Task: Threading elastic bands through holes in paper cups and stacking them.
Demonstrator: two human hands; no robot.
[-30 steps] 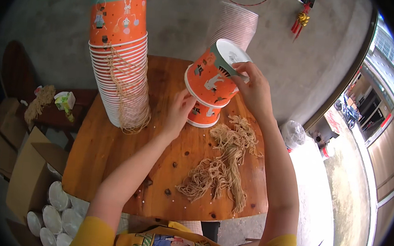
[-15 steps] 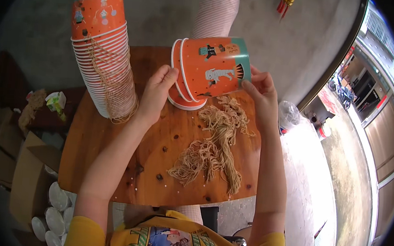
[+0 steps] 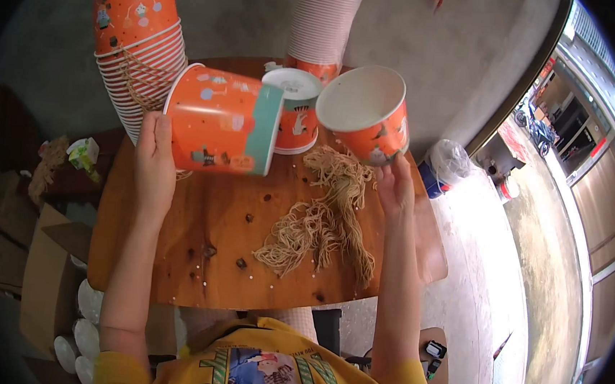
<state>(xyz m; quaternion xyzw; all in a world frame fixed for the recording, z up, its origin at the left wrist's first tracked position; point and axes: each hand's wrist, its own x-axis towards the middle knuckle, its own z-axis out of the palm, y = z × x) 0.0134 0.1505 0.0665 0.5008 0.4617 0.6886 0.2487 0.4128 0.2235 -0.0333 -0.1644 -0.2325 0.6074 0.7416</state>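
My left hand [image 3: 155, 155] grips an orange paper bucket [image 3: 216, 116] by its rim side. That bucket lies tilted on its side in the air, its teal base band pointing right. My right hand [image 3: 396, 188] holds a second orange paper bucket [image 3: 378, 141] near its base, the white inside facing up toward me. Between them, a third paper bucket [image 3: 299, 130] stands upside down on the wooden table [image 3: 194, 255]. A loose bundle of tan string [image 3: 342, 209] lies on the tabletop below the right-hand bucket.
A tall nested stack of orange buckets [image 3: 133, 16], with string draped round it, leans at the left. Another tall stack [image 3: 324, 27] stands at the back. A cardboard box [image 3: 51, 280] with white round items sits lower left; a blue bin [image 3: 435, 180] is right of the table.
The two nested buckets are now apart. My left hand has moved left with one, and my right hand holds the other, turned with its mouth upward. The upside-down bucket behind is now uncovered.
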